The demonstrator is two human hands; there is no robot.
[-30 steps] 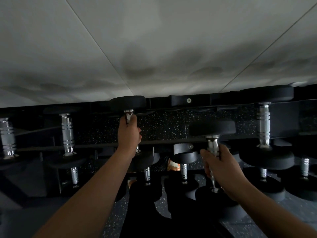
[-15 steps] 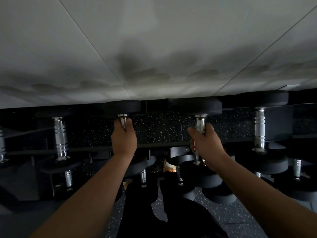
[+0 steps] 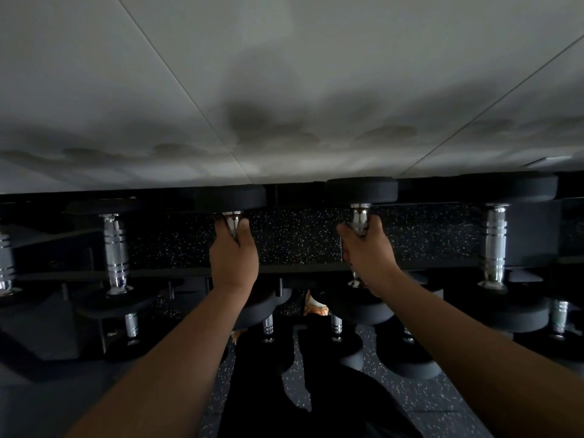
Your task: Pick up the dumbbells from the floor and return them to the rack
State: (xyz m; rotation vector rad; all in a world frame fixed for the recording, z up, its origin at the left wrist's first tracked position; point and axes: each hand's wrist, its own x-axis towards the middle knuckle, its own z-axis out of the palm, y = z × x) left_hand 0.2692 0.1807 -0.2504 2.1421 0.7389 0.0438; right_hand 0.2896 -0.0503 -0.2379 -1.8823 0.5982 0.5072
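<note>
A pale panelled wall [image 3: 284,74] fills the upper half of the view, crossed by thin seams and mottled with soft shadows; below it runs the black dumbbell rack [image 3: 300,269], its top tier set against the wall and a lower tier beneath; a speckled rubber floor [image 3: 410,403] spreads under the rack, and the same speckled surface shows through between the rack's rails.

Two bare forearms reach forward from the bottom of the frame, one to each side of centre; between them lies a dark shape I cannot make out, with a small orange patch near its far end.

The left hand [image 3: 233,259] is closed round the chrome handle of the left dumbbell [image 3: 230,199], whose far black head sits at the wall edge of the top tier, the near head hidden under the wrist; the right hand [image 3: 368,257] is wrapped the same way round the handle of the right dumbbell [image 3: 361,188], far head level with its neighbour's, near head just below the wrist; both weights lie across the top tier, and whether they bear fully on the rails I cannot tell.

A racked dumbbell [image 3: 116,248] rests well to the left, and a larger one [image 3: 495,245] well to the right; shorter dumbbells [image 3: 336,325] sit on the lower tier, partly shadowed.
</note>
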